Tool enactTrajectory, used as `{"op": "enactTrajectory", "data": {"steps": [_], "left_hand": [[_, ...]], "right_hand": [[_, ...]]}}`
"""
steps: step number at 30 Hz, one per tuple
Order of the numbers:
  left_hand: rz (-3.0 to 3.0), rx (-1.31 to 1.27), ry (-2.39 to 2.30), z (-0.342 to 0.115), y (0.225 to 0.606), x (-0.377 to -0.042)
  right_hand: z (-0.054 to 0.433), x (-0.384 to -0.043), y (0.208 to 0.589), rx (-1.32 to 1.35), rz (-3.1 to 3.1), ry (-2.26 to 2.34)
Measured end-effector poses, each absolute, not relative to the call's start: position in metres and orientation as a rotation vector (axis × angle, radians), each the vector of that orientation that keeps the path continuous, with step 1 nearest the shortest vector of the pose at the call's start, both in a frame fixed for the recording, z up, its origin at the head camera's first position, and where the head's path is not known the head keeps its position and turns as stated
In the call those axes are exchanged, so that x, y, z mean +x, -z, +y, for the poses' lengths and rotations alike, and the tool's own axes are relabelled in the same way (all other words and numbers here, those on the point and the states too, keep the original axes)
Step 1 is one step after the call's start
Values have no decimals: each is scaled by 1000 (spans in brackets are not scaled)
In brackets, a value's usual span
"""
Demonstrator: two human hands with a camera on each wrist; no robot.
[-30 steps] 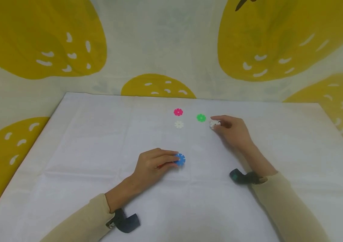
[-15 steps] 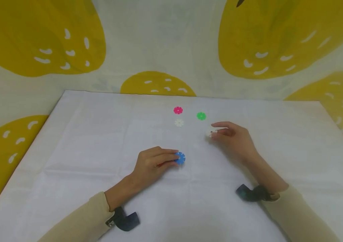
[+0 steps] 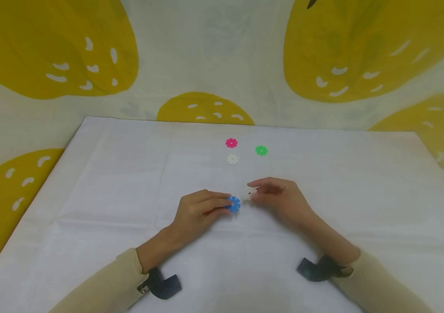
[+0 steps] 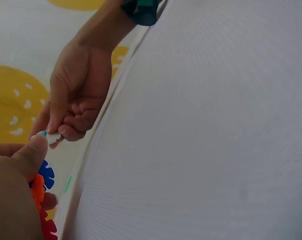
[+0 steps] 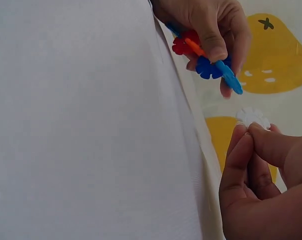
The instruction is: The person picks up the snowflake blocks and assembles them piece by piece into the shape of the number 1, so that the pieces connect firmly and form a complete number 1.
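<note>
In the head view my left hand (image 3: 200, 211) holds a chain of joined notched plastic discs, with a light blue disc (image 3: 234, 204) at its end. The right wrist view shows more of this chain: a dark blue disc (image 5: 209, 68), an orange disc (image 5: 194, 46) and a red disc (image 5: 180, 47), partly covered by the fingers. My right hand (image 3: 282, 202) pinches a white notched disc (image 5: 253, 117) between thumb and fingertips. In the head view, a small gap separates that white disc from the light blue one.
Farther back on the white-covered table (image 3: 128, 174) lie a pink disc (image 3: 231, 143), a green disc (image 3: 261, 150) and another white disc (image 3: 232, 159), apart from one another. A cloth with yellow shapes (image 3: 206, 108) hangs behind the table's back edge.
My right hand has come from beside the green disc toward the left hand and nearer to me, bringing the white disc along. My left hand has stayed in place with the chain.
</note>
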State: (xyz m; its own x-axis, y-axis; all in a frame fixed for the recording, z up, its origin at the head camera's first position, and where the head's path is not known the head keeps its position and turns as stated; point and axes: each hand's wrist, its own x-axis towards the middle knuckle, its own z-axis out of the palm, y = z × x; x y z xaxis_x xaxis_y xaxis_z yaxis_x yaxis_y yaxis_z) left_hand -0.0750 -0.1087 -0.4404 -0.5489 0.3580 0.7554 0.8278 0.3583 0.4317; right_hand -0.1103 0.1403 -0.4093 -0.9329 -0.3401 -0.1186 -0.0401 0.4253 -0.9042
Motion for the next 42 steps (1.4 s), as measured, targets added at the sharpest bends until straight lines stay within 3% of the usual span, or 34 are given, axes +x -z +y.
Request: {"op": "enactTrajectory", "data": {"steps": [42], "left_hand": [[-2087,-1002,1162,-109,442,-76]], "right_hand": [[135,-101,413,-390,2133,1744]]}}
